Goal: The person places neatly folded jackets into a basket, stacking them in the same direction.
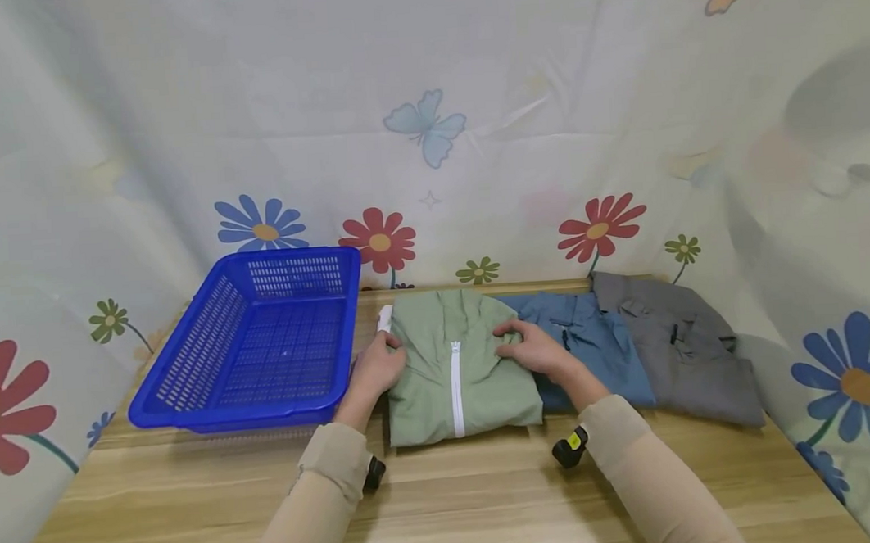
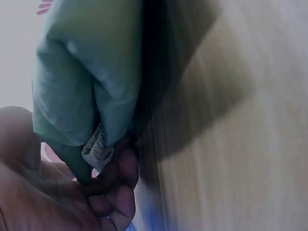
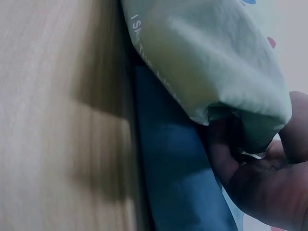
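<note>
A folded light green jacket (image 1: 426, 387) with a white zipper lies in the middle, its right part over a folded blue garment (image 1: 617, 360). My left hand (image 1: 377, 363) grips its left side, thumb on top and fingers curled beneath the folded layers, as the left wrist view shows. By those fingers a gathered whitish cuff (image 2: 96, 151) sticks out. On the opposite side my right hand (image 1: 538, 350) holds the jacket's right edge, with fingers tucked under the cloth and thumb above. White lettering runs along the jacket's lower edge in the right wrist view.
A blue plastic basket (image 1: 350, 341) with slotted walls stands on the wooden table (image 1: 447, 500), left of the jacket. To the right, a folded grey garment (image 1: 714, 380) lies partly beside the blue one. A flower-printed curtain (image 1: 310, 147) hangs behind and along both sides.
</note>
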The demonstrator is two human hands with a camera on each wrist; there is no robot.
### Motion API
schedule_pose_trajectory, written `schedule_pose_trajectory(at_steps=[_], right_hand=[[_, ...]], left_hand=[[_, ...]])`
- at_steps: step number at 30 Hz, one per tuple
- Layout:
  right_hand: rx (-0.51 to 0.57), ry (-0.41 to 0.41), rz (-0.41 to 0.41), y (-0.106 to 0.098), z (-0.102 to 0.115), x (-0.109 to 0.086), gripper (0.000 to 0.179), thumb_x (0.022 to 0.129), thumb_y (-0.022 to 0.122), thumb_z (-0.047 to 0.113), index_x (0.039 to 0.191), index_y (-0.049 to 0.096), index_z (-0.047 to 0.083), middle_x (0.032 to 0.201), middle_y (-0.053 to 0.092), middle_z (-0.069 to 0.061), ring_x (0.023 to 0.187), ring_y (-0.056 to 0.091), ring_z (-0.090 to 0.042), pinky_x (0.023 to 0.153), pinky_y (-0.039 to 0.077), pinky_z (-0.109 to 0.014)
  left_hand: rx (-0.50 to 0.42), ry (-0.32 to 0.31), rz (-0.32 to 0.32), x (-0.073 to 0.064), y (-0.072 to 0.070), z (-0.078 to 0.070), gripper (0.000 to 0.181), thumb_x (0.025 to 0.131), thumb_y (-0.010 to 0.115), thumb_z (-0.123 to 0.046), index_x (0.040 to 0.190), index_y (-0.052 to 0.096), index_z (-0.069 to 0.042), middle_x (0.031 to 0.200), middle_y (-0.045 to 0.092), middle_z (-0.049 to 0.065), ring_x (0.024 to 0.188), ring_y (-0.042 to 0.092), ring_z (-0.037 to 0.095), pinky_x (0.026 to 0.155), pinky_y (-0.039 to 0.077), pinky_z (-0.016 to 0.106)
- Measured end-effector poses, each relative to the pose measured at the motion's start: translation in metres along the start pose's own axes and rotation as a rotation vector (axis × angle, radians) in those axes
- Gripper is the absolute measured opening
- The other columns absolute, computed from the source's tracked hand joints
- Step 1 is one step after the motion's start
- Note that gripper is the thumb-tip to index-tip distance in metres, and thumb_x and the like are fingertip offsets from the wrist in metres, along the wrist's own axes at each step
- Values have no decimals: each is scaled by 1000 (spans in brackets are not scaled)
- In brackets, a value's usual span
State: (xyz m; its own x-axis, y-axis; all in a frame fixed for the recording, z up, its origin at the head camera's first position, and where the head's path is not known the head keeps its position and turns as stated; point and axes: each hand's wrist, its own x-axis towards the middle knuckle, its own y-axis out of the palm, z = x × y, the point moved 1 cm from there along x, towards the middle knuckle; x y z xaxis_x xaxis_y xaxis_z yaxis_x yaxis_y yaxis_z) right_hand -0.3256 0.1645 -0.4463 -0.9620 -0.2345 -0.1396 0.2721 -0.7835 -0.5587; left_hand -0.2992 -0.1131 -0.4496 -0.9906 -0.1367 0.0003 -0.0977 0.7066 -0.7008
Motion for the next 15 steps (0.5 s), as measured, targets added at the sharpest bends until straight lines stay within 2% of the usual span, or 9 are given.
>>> schedule_pose_trajectory(at_steps=[8,15], right_hand=[[34,-15,-19,-4,3,-4,38,89,65,16,126,61,12,141,44,-15,114,50,-28,87,47,-40],[59,-11,-21,-11,6,-9,38,89,65,15,127,62,12,147,37,-17,125,43,-31,87,47,-42]], left_hand=[[-38,24,-96,-1,-1,-10,25,90,57,-22,110,64,-10,116,64,14,105,58,32,87,44,43],[-39,39,-76,-4,-9,-19,30,86,63,-29,110,65,-11,116,63,13,107,57,29,88,44,43]])
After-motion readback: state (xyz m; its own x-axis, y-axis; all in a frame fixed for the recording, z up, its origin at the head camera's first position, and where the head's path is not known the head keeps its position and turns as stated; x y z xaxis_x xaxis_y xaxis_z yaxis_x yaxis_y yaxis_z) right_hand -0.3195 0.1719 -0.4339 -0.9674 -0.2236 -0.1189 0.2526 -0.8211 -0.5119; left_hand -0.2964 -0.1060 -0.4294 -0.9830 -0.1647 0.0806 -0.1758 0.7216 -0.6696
